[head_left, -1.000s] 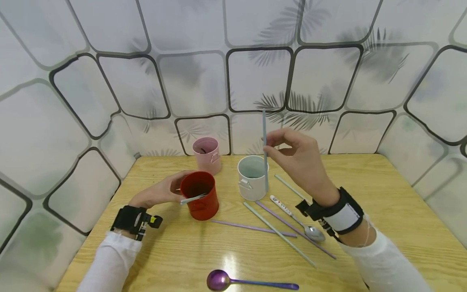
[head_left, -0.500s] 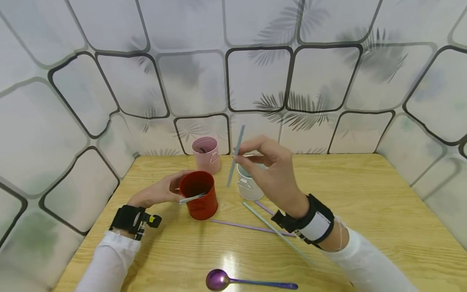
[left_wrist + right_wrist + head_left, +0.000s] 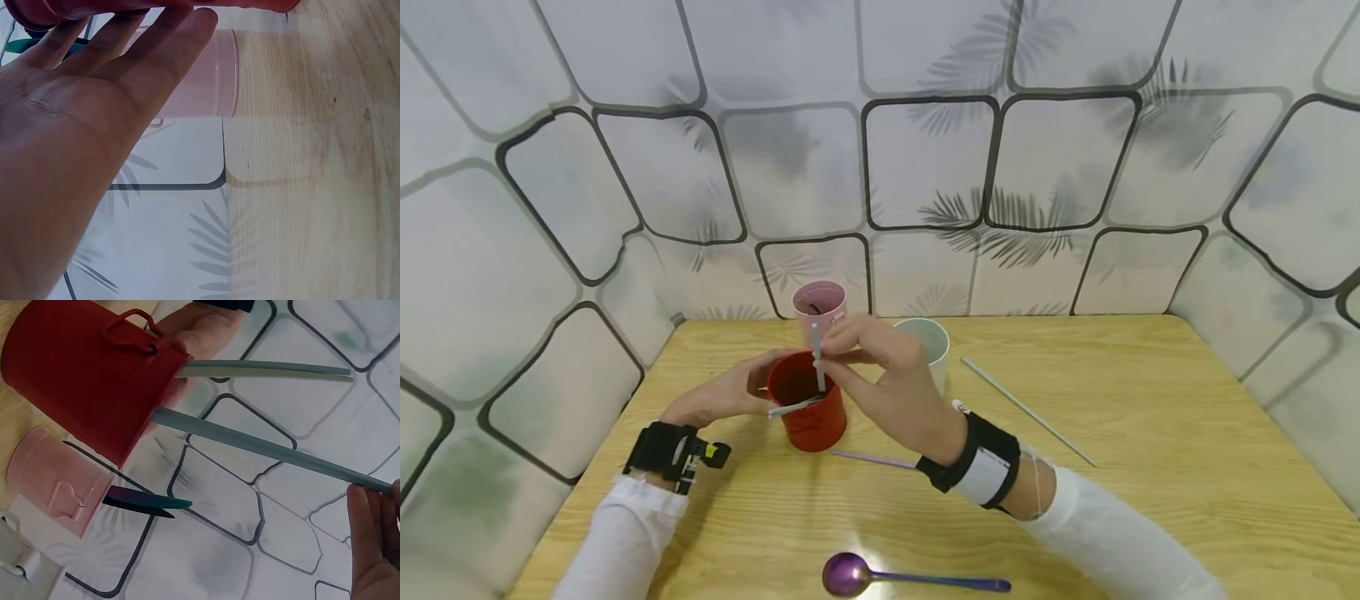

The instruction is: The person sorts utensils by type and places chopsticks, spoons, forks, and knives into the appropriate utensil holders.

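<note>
Red cup (image 3: 808, 407), item one, at 9 o'clock of the table's (image 3: 1187, 433) middle: my left hand (image 3: 730, 392) lies against its far-left wall with straight, relaxed fingers, steadying and not gripping; the left wrist view shows the open palm (image 3: 75, 125) flat by the cup. One grey-green stick (image 3: 793, 408) already leans out over the rim toward 8 o'clock.

Item two, the stick (image 3: 817, 358) in hand: my right hand (image 3: 880, 375) pinches it near the top between thumb and fingertips, nearly upright, lower end inside the cup's mouth. In the right wrist view the stick (image 3: 262, 447) runs from the fingers (image 3: 375, 512) down into the red cup (image 3: 87, 375). I judge this one as entering, not yet let go.

Item three, pink cup (image 3: 820, 310), at 12 o'clock of the red cup, holding a dark utensil (image 3: 147, 503) whose kind I cannot tell.

Item four, white cup (image 3: 928, 346), at 2 o'clock of the red cup, partly behind my right hand; contents not seen.

Item five, loose pieces on the table: a purple stick (image 3: 872, 459) at 5 o'clock of the red cup, partly under my wrist; a purple spoon (image 3: 910, 577) at the near edge; a grey-green stick (image 3: 1026, 410) well to the right.

Tally, as I judge it: one stick stowed, one going in, at least three pieces left lying out.
</note>
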Tool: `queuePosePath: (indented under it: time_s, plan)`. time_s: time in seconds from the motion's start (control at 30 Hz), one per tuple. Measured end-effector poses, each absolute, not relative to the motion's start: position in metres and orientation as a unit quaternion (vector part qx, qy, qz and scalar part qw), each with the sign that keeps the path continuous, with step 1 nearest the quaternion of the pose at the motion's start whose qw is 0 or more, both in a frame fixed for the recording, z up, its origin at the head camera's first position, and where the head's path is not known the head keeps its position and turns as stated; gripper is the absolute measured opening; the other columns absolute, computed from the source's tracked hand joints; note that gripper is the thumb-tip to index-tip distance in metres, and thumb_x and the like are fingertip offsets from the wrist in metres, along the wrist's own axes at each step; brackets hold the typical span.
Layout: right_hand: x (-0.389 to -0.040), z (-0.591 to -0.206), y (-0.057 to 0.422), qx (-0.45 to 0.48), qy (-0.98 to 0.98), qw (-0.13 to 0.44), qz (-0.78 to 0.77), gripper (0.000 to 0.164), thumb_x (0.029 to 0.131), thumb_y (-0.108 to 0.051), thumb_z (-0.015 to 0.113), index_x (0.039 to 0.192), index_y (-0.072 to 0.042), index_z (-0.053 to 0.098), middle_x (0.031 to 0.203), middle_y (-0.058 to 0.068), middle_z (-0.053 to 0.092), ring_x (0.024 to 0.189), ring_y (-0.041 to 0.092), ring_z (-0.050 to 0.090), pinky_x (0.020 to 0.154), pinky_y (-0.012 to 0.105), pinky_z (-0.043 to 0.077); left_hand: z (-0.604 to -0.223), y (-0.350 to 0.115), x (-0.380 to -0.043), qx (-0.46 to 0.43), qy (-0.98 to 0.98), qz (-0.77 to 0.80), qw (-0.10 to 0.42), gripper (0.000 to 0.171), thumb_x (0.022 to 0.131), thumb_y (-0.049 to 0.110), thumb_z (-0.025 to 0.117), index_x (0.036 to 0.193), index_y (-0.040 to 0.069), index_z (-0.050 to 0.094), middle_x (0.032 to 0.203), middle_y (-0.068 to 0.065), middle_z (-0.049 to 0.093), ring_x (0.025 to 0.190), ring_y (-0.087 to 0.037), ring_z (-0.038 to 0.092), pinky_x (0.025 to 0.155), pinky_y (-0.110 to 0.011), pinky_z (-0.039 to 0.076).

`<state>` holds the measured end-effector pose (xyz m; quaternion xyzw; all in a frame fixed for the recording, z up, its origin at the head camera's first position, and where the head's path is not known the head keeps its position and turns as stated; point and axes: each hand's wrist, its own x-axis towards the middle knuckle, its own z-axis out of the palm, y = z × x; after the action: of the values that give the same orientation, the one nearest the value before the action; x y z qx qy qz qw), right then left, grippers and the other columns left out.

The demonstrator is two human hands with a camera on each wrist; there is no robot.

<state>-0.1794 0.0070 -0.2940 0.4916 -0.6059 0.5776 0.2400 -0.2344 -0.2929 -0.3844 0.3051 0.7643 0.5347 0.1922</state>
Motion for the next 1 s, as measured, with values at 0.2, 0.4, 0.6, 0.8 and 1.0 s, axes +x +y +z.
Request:
queuePosePath:
  time_s: [0.2, 0.4, 0.6, 0.8, 1.0]
  plan:
    - [-0.187, -0.313, -0.005, 0.505, -0.633, 0.222, 0.543, 0.021, 0.087, 0.009, 0.077, 0.101, -0.004, 0.07, 0.099, 0.008, 0.069, 0.094, 0.016, 0.069, 0.08, 0.027, 0.06, -0.386, -0.294, -0.232, 0.286, 0.767, 0.537, 0.203, 0.083, 0.093, 0.009, 0.077, 0.16, 0.002, 0.029, 0.153, -0.018, 0.047, 0.135, -0.014, 0.05, 0.104, -0.031, 0.048]
    - [-0.194, -0.323, -0.009, 0.507, -0.677, 0.19, 0.498, 0.015, 0.091, 0.003, 0.075, 0.102, -0.005, 0.068, 0.099, 0.004, 0.069, 0.093, 0.009, 0.067, 0.083, 0.02, 0.057, -0.386, -0.295, -0.232, 0.284, 0.77, 0.534, 0.205, 0.079, 0.093, 0.008, 0.077, 0.158, 0.003, 0.032, 0.152, -0.018, 0.049, 0.135, -0.019, 0.051, 0.102, -0.034, 0.05]
    - [-0.199, -0.334, -0.012, 0.509, -0.703, 0.171, 0.467, 0.019, 0.089, 0.006, 0.077, 0.1, -0.005, 0.066, 0.098, 0.004, 0.068, 0.09, 0.009, 0.068, 0.081, 0.016, 0.055, -0.384, -0.293, -0.231, 0.271, 0.775, 0.532, 0.207, 0.078, 0.092, 0.009, 0.078, 0.158, 0.008, 0.036, 0.15, -0.017, 0.051, 0.132, -0.02, 0.054, 0.101, -0.034, 0.05]
    - [-0.199, -0.343, -0.013, 0.515, -0.722, 0.13, 0.443, 0.021, 0.089, 0.006, 0.076, 0.102, -0.006, 0.064, 0.101, 0.004, 0.067, 0.093, 0.011, 0.068, 0.083, 0.015, 0.054, -0.383, -0.292, -0.23, 0.281, 0.772, 0.533, 0.202, 0.08, 0.092, 0.007, 0.077, 0.159, 0.007, 0.034, 0.152, -0.017, 0.048, 0.133, -0.02, 0.052, 0.103, -0.033, 0.049]
    - [-0.199, -0.347, -0.014, 0.517, -0.742, 0.133, 0.404, 0.017, 0.093, 0.0, 0.074, 0.103, -0.008, 0.064, 0.103, 0.002, 0.068, 0.098, 0.012, 0.067, 0.089, 0.018, 0.053, -0.384, -0.292, -0.231, 0.283, 0.773, 0.533, 0.197, 0.081, 0.091, 0.008, 0.079, 0.158, 0.006, 0.034, 0.152, -0.016, 0.048, 0.133, -0.017, 0.051, 0.103, -0.032, 0.049]
